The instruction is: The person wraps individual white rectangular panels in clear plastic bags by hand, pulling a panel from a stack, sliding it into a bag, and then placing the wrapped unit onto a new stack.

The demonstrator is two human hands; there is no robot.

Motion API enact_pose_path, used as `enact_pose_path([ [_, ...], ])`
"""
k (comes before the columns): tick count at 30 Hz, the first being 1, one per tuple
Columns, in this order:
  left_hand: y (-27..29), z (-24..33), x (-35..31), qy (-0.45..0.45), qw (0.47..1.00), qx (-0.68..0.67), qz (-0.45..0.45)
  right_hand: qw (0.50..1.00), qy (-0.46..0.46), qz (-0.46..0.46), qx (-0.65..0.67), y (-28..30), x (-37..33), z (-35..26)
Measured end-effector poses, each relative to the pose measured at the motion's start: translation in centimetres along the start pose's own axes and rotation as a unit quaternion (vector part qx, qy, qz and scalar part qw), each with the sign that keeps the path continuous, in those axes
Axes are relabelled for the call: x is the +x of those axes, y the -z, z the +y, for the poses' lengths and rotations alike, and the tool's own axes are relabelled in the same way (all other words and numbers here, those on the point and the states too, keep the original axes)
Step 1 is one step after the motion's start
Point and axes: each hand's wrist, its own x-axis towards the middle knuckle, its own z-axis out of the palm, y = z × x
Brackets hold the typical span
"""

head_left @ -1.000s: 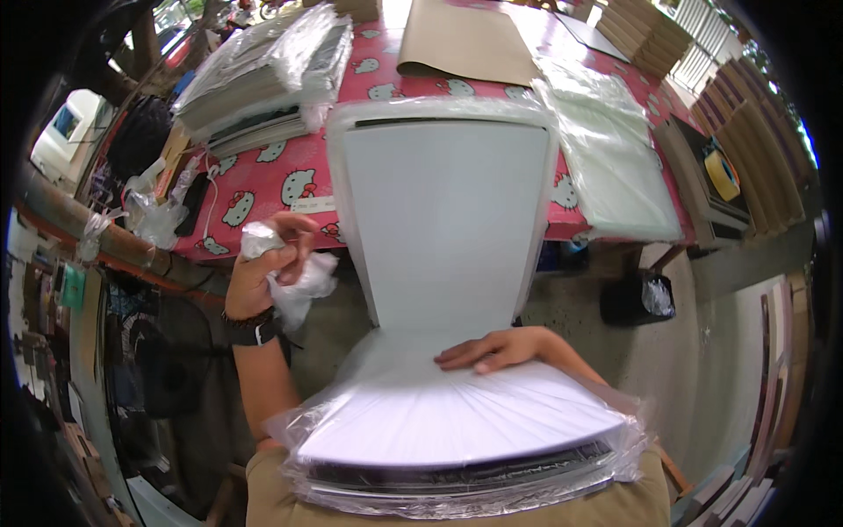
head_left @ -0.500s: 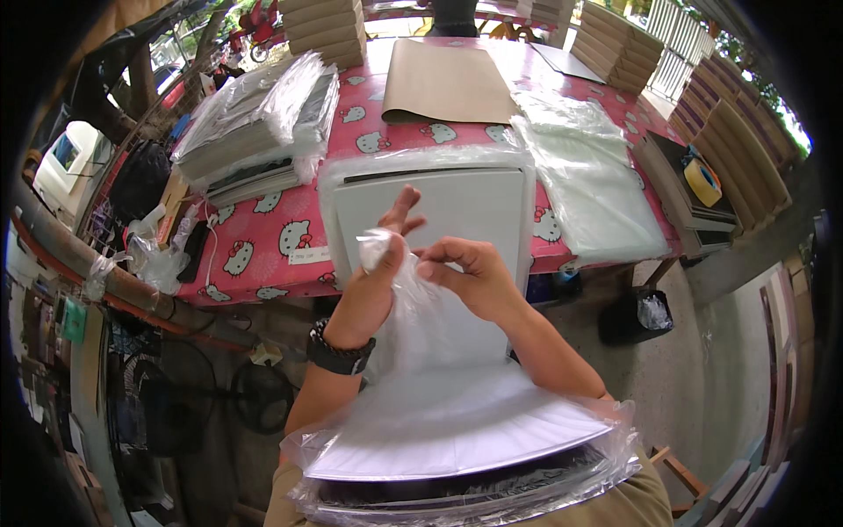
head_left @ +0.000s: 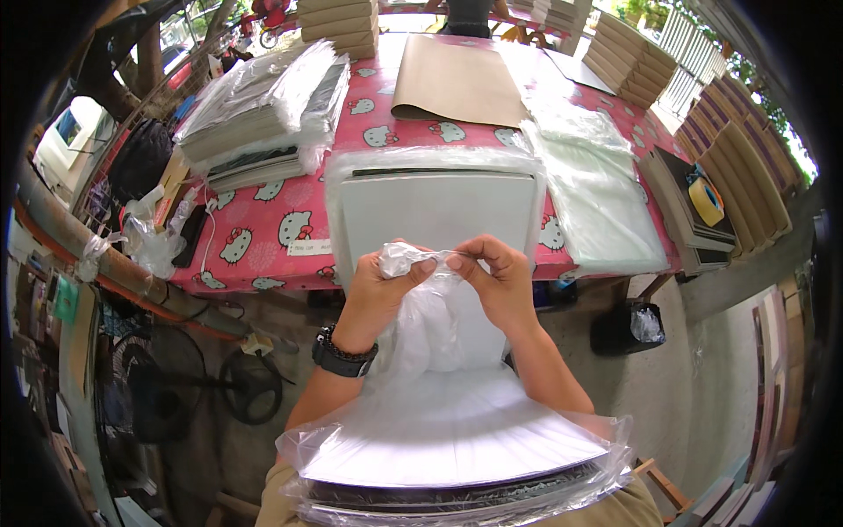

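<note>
Both hands meet in front of me on the gathered end of a clear plastic bag (head_left: pixel 426 329). My left hand (head_left: pixel 379 294), with a dark watch and bracelet on its wrist, pinches the bunched film between thumb and fingers. Close beside it, my right hand (head_left: pixel 499 285) pinches the same film. The bag stretches down toward my lap, around a stack of white sheets (head_left: pixel 457 439) with dark layers below. Just beyond my hands, a white panel (head_left: pixel 439 211) in clear wrapping rests against the table edge.
On the pink patterned table (head_left: pixel 255 233) lie wrapped stacks (head_left: pixel 255 110), a brown sheet (head_left: pixel 457 83) and flat plastic bags (head_left: pixel 601 202). A yellow tape roll (head_left: pixel 705 200) sits on dark boards at right. A black bin (head_left: pixel 628 328) and a fan (head_left: pixel 250 386) stand below.
My left hand has come down and closed its raised fingers on the plastic. My right hand has shifted slightly right, and both now pinch the bunched end together.
</note>
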Motion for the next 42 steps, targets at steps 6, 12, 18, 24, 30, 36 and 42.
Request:
enact_pose_path([
  [6,-0.5,-0.7,-0.1,0.000,0.997,-0.063,0.040,0.999,-0.006,0.028,-0.022,-0.6,-0.2,0.4],
  [12,-1.2,0.0,-0.1,0.023,0.999,-0.036,0.026,0.979,0.151,0.087,-0.108,-0.9,0.2,0.7],
  [18,-0.2,-2.0,-0.2,0.024,0.993,-0.112,0.013,0.974,0.122,0.071,-0.174,-1.3,-0.6,0.4],
  [24,-0.1,-1.1,-2.0,0.107,0.956,-0.269,-0.053,0.990,-0.002,0.118,-0.080,0.3,1.5,0.5],
  [30,2.3,-1.5,-1.4,0.035,0.994,-0.086,0.054,0.926,0.021,-0.245,0.288,2.7,-0.2,1.3],
  [36,18.8,-4.7,-5.6,-0.089,0.904,0.178,0.380,0.660,-0.028,0.010,0.751,15.9,-2.8,2.0],
  [42,15.4,3.7,-6.1,-0.254,0.909,-0.043,0.328,0.981,-0.048,0.167,0.082,14.2,-1.2,-1.0],
])
